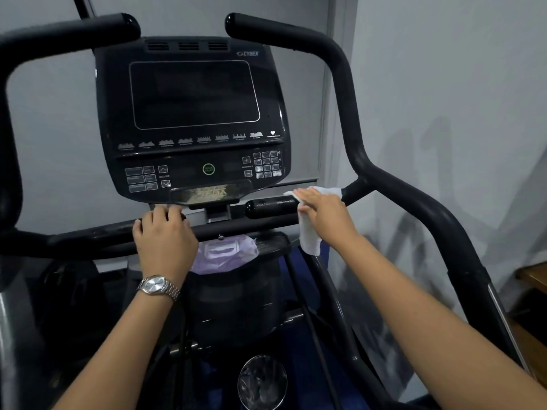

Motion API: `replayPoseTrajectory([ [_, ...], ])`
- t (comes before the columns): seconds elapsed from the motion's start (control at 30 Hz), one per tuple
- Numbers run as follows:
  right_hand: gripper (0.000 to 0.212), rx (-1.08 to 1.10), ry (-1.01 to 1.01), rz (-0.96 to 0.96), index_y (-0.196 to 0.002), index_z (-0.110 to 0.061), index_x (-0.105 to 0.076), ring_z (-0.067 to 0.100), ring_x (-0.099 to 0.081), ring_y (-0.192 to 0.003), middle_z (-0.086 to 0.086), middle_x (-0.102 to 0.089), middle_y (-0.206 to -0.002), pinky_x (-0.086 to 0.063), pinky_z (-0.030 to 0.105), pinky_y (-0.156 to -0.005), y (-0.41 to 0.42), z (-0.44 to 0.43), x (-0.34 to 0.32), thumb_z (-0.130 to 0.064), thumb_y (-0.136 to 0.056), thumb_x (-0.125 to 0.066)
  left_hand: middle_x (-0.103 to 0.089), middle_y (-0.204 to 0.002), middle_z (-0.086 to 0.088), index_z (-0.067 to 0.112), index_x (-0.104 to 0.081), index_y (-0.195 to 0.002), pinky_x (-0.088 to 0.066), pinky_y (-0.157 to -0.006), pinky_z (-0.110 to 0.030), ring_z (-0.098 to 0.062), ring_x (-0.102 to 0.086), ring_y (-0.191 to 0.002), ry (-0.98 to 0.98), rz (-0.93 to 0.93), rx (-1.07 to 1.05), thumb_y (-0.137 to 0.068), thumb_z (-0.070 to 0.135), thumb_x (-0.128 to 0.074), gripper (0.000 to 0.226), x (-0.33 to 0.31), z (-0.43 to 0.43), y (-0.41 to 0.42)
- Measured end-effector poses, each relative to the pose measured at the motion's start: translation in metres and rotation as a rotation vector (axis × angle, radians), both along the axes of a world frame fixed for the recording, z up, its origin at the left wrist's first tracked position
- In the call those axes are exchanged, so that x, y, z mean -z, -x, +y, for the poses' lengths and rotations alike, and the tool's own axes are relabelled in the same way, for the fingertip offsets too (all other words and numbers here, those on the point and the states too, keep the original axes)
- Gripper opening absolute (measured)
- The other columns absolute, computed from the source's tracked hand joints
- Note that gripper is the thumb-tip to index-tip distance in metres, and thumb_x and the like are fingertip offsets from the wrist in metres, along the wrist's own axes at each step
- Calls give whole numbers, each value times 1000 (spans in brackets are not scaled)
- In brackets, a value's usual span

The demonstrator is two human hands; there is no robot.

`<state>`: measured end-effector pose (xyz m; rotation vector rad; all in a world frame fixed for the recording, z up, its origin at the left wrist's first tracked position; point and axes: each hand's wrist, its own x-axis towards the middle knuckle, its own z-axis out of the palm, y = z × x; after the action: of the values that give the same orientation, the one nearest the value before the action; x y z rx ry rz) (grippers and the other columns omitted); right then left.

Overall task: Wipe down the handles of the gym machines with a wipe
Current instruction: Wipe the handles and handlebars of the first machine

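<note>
A black cardio machine fills the head view, its console (192, 119) straight ahead. My right hand (322, 213) holds a white wipe (309, 235) wrapped over the short right inner handle (270, 207) below the console; one end of the wipe hangs down. My left hand (162, 232), with a silver watch on its wrist, grips the left inner handle (88, 235), fingers curled over the bar. Two long outer handlebars rise on either side, the right one (349, 93) curving up beside the console and the left one (59, 31) at the upper left.
A purple pack of wipes (228, 251) lies in the tray under the console. A round cup holder (262, 380) sits low in the frame. A grey wall stands close behind and to the right; a wooden piece of furniture (532, 279) shows at the right edge.
</note>
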<state>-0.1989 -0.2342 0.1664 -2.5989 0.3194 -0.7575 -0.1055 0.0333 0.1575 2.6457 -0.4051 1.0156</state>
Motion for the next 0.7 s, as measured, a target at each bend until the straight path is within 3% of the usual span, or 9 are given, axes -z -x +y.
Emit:
replayPoseTrajectory([
  [0.1,30,53,-41,2,-119,-8,-62,27,-50,-126,16,-63,-123,-37,33,-101,-7,-3,0,-5,-91,-52,-63,-96,-19,3,-63,-101,-42,-91,-57,-40,-57,-94,9,15,-15,-82,11,-59,21,-1,-2,1],
  [0.17,30,35,-35,5,-119,-13,-63,29,-49,-127,17,-61,-126,-41,39,-101,-9,6,0,-7,-91,-53,-63,-97,-20,3,-63,-101,-41,-92,-57,-41,-57,-95,12,22,-22,-81,10,-58,21,-1,-4,2],
  [0.3,45,-81,8,-6,-134,-22,-53,18,-36,-138,2,-53,-139,-30,28,-108,-8,19,2,-4,-93,-53,-62,-96,-22,2,-62,-100,-41,-92,-57,-42,-56,-94,23,11,-32,-80,9,-59,22,-2,-6,4],
  [0.4,53,-56,-34,-40,-130,-23,-57,17,-51,-125,2,-59,-132,-36,20,-105,1,4,-1,6,-86,-55,-62,-95,-22,2,-62,-99,-41,-92,-57,-42,-56,-94,25,13,-35,-80,9,-60,21,-4,-5,5],
  [0.47,49,-11,-29,-36,-126,-22,-61,19,-57,-111,2,-66,-117,-36,14,-92,10,-12,-6,1,-84,-62,-62,-94,-22,2,-62,-98,-42,-91,-57,-42,-56,-93,12,15,-38,-79,9,-60,20,-4,-5,5],
  [0.5,45,2,-3,-22,-124,-21,-63,20,-58,-106,3,-67,-110,-38,18,-88,13,-17,-8,-2,-84,-65,-62,-94,-22,2,-62,-97,-42,-91,-57,-41,-57,-92,5,18,-40,-79,9,-60,20,-4,-4,5],
  [0.57,34,0,41,-5,-117,-14,-66,22,-58,-102,6,-69,-103,-41,26,-87,15,-18,-12,-5,-84,-66,-62,-94,-22,1,-62,-97,-42,-90,-57,-41,-57,-92,-4,25,-41,-79,9,-60,20,-5,-4,4],
  [0.7,23,-66,-22,-38,-111,-9,-70,18,-60,-100,6,-70,-101,-39,21,-93,8,6,-13,-9,-89,-62,-62,-97,-21,2,-62,-100,-42,-92,-57,-41,-56,-94,-10,34,-38,-80,10,-60,22,-4,-4,3],
])
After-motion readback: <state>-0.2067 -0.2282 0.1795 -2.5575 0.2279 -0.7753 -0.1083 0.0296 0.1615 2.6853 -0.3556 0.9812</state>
